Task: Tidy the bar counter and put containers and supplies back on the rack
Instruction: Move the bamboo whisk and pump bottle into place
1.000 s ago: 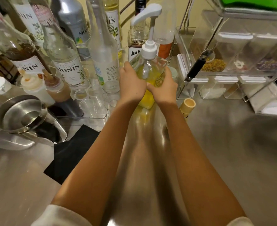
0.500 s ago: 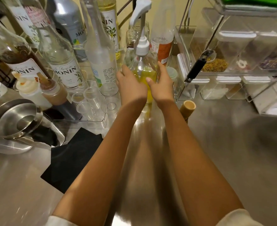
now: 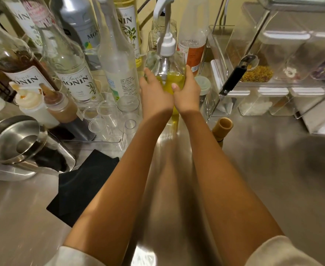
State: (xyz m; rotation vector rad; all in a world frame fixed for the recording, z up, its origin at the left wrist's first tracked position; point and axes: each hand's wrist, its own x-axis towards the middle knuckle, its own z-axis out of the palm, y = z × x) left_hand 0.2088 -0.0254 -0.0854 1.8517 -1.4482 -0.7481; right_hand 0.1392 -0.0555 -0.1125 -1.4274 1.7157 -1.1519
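At the far edge of the steel counter (image 3: 272, 179), toward twelve o'clock from the person, the pump bottle (image 3: 167, 73) of yellow liquid stood upright between both hands. The left hand (image 3: 155, 95) wrapped its nine o'clock side, fingers curled around the glass; the right hand (image 3: 186, 93) clasped its three o'clock side, thumb laid across the front. Both gripped the bottle, neither nearer than the other, so the load looked evenly shared.

The bottle's long axis ran vertically, its white pump head (image 3: 166, 46) rising toward the top of the view. Whether its base rested on the counter or hung just above it could not be told, since the wrists covered it.

The move ahead seemed to turn on the slot it sat in: a frosted tall bottle (image 3: 117, 60) stood just beside at nine o'clock, a clear squeeze bottle (image 3: 193, 35) with an orange label just beside at one o'clock, and a square glass bottle (image 3: 162, 31) close behind. Likely only straight travel along twelve o'clock, kept upright, would spare those neighbours. The clear rack (image 3: 253, 87) of lidded bins lay at two o'clock, a bamboo cup (image 3: 223, 125) on its side at four.
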